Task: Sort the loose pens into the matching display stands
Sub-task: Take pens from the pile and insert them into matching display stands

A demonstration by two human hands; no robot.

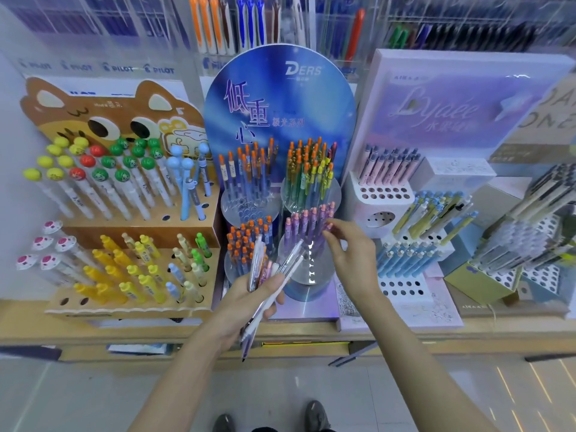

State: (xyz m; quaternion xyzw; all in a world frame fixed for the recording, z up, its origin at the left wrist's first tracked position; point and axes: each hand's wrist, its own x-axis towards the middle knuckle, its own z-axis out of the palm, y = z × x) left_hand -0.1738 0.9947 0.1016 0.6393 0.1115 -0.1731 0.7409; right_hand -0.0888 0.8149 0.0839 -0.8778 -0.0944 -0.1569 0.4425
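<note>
A bundle of loose pens [265,275] is gripped in the closed left hand [249,307] before the blue stand [280,98]. The purple pens [311,226] in its lower right cup are touched by the right hand [352,254], fingers loosely curled.

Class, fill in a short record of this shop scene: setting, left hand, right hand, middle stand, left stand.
setting: pen displays on a shelf
left hand: grips a bundle of loose pens
right hand: fingertips at the purple pens
middle stand: blue arched stand, four clear round holders
left stand: brown cat-shaped stand, novelty-topped pens
</note>
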